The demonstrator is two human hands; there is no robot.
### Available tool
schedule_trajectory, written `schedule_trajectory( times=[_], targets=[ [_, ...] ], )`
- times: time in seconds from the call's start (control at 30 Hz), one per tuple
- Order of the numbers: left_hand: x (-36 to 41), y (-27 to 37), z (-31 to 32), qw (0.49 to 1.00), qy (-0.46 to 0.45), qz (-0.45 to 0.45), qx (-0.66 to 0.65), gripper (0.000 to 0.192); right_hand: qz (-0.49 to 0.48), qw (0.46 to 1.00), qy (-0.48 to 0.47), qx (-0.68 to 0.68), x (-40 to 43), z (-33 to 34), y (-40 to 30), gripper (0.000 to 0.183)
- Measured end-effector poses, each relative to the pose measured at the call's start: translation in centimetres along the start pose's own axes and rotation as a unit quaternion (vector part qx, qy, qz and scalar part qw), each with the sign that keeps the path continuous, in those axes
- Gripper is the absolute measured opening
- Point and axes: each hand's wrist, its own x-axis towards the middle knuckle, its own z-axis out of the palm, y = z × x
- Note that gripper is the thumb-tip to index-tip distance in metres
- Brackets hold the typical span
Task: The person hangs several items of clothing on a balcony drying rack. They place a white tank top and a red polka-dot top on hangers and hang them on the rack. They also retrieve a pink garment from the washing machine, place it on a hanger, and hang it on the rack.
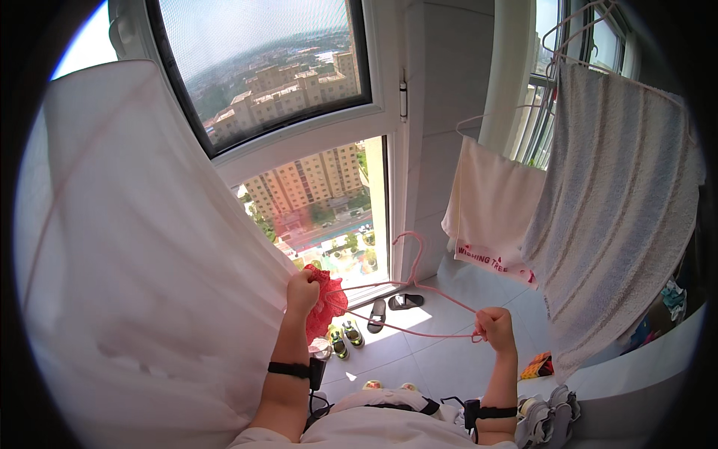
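My left hand (303, 292) is closed on a small red lacy cloth item (324, 308), beside the edge of a large white curtain or sheet (157, 236). One end of a pink clothes hanger (415, 285) reaches the red cloth; whether it passes inside cannot be told. The hanger's other end is gripped in my right hand (495, 328), with its hook pointing up between my hands.
Black slippers (406, 301) and green-and-black shoes (353, 333) stand on the tiled floor by the window frame (387, 120). At right hang a small white towel (493, 196) and a large striped towel (611, 196). More shoes (535, 421) are at lower right.
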Motion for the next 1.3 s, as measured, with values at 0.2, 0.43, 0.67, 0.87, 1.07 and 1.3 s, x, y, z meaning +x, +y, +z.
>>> schedule_trajectory(
  times=[0.2, 0.43, 0.67, 0.87, 1.07, 1.3],
  targets=[
    [-1.5, 5.3, 0.4, 0.983, 0.011, 0.171, 0.071, 0.008, -0.024, 0.998, -0.037, -0.043, 2.4, 7.2, 1.2, 0.042],
    [-3.8, 8.1, -2.4, 0.96, -0.031, 0.266, 0.077, 0.025, -0.127, 0.988, -0.002, -0.085, 2.8, 8.3, -0.4, 0.031],
    [-5.7, 11.6, -2.0, 0.971, -0.08, 0.146, -0.173, 0.026, -0.479, 0.789, 0.299, -0.242, 0.9, 7.3, -2.9, 0.024],
    [-7.3, 15.8, -3.5, 0.928, -0.157, 0.138, -0.309, 0.024, -0.161, 0.931, 0.043, -0.323, 1.5, 13.1, 5.9, 0.028],
    [-7.2, 13.3, -6.8, 0.903, -0.205, 0.113, -0.36, 0.022, 0.362, 0.849, -0.043, 0.381, 1.4, 9.6, 11.8, 0.026],
    [-7.2, 7.6, -7.1, 0.945, -0.234, 0.086, -0.211, 0.023, 0.275, 0.894, -0.029, 0.353, 1.1, 4.4, 9.1, 0.018]
  ],
)
